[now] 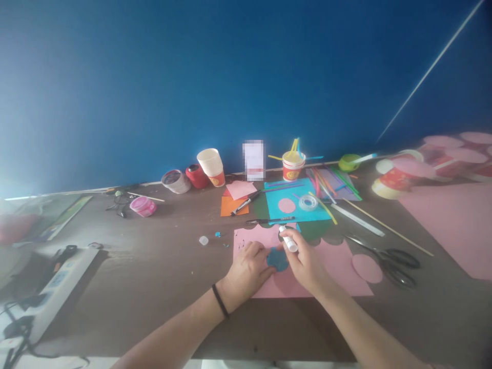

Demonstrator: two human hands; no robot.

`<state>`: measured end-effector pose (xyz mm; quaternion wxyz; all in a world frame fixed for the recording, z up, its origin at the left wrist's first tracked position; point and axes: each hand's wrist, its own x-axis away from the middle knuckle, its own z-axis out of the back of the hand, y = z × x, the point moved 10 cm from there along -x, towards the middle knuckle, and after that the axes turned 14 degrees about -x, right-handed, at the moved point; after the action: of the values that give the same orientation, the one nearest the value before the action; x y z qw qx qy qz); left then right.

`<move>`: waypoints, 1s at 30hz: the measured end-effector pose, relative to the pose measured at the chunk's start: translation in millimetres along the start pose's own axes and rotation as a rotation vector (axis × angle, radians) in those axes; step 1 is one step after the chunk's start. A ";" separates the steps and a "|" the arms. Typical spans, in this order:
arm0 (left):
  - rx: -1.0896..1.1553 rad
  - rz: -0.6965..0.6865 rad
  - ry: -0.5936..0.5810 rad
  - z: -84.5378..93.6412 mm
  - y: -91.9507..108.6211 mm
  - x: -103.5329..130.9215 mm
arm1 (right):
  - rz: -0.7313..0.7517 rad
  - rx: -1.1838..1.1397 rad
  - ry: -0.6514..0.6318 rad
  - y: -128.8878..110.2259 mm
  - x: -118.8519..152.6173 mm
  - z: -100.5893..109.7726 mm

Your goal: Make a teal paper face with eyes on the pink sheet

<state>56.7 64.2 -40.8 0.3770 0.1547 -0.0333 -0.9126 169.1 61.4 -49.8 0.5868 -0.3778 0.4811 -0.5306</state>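
Blue round paper disc (pixel 277 259): over the scalloped pink paper sheet (pixel 340 269), its edge held between thumb and forefinger of the left hand (pixel 248 266). White cylindrical glue stick (pixel 289 240): pinched by thumb and fingers of the right hand (pixel 305 260).
Risk: a loose hold could let the disc slip, smearing the sheet.
Count: glue stick, one; blue disc, one; black-handled metal scissors (pixel 390 259), one pair.

your light: fairly bright, stronger on your left, hazy glare there | blue wall (pixel 246 66): paler left, deeper toward the right | table (pixel 161 277): washed-out sheen on your left | your edges: smeary, power strip (pixel 63 294) and far-right pink discs (pixel 455 155) soft | your center: clearer, but card (pixel 253 160) pixelated lol
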 end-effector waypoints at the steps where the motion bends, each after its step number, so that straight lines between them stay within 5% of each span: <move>1: -0.001 -0.003 0.004 0.0 0.4 0.3 | -0.008 0.003 0.005 1.2 -0.1 0.1; 30: 0.058 -0.045 0.051 5.4 1.0 1.9 | 0.024 0.016 0.038 2.7 0.2 2.4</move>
<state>54.5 61.9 -36.0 0.3526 0.1895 -0.0465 -0.9152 172.1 61.4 -51.7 0.5869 -0.3568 0.4924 -0.5346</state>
